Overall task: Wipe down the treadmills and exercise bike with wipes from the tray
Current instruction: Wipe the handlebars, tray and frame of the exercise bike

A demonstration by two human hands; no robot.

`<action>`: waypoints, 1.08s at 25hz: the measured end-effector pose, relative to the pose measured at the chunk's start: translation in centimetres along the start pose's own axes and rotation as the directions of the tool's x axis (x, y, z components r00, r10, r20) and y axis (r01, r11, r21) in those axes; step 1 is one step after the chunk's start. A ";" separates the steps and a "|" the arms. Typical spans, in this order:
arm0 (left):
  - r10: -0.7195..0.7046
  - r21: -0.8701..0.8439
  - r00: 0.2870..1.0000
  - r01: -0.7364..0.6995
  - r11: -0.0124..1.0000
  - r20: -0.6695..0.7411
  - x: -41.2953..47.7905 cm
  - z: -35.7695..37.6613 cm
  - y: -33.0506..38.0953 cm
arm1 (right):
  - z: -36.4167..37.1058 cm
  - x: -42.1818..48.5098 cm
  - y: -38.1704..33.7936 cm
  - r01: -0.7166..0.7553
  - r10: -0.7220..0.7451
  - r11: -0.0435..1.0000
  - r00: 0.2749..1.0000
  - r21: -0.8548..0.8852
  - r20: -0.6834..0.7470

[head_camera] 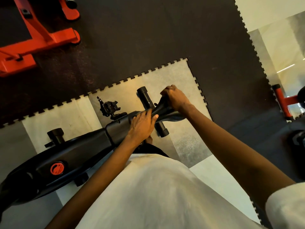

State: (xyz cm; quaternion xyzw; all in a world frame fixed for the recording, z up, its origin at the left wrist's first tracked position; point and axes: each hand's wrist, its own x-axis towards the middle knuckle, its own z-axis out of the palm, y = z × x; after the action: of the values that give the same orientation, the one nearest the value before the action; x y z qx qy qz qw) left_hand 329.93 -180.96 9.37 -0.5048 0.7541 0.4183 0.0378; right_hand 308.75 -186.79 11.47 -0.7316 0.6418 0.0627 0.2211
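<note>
Exercise bike [69, 156] is what we are leaning over, seen from above, and our fingers [166, 92] of the right hand [176, 98] are curling shut around the far end of its black saddle [162, 109]. Our left hand [141, 124] is lying flatter, fingers spread and pressing down on the nearer, narrow part of the saddle, thumb hooking over its edge; we cannot tell whether a wipe is under either palm. Just beyond the hands, a black crossbar [148, 103] is running beneath the saddle, its capped ends sticking out on both sides. Left of that, a pedal [109, 107] is showing beside the frame, and a red round badge [57, 168] is sitting on the dark housing. The bike is standing on a pale floor panel [66, 116] bordered by dark interlocking mats [148, 38]. Orange equipment [41, 33] is occupying the upper left corner, well apart from us.
</note>
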 end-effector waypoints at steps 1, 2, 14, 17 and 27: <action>0.015 0.011 1.000 -0.015 1.000 0.005 0.1 -0.1 0.0 | -0.1 0.0 0.6 -0.061 0.062 0.998 0.997 0.035 -0.042; 0.030 0.019 0.999 -0.030 0.999 0.011 0.2 -0.1 -0.1 | -0.1 -0.3 1.2 -0.113 0.120 0.990 0.989 0.084 -0.083; 0.226 0.078 0.967 -0.236 0.969 0.119 2.5 -1.3 1.6 | 3.1 -6.1 1.3 -0.370 0.609 0.728 0.736 0.578 -0.295; 0.142 0.100 0.979 -0.158 0.982 0.149 3.5 -0.9 2.7 | 2.3 -4.3 0.9 -0.298 0.510 0.788 0.806 0.539 -0.300; 0.113 0.068 0.993 -0.116 0.991 0.038 4.2 0.0 2.6 | 7.5 -12.4 2.6 -0.333 0.762 0.509 0.603 0.794 -0.236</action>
State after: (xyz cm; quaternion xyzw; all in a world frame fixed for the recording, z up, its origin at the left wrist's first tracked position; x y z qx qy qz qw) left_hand 325.81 -183.69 8.90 -0.4518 0.7954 0.4016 0.0443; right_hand 305.64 -172.68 8.73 -0.3205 0.8575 -0.3243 0.2382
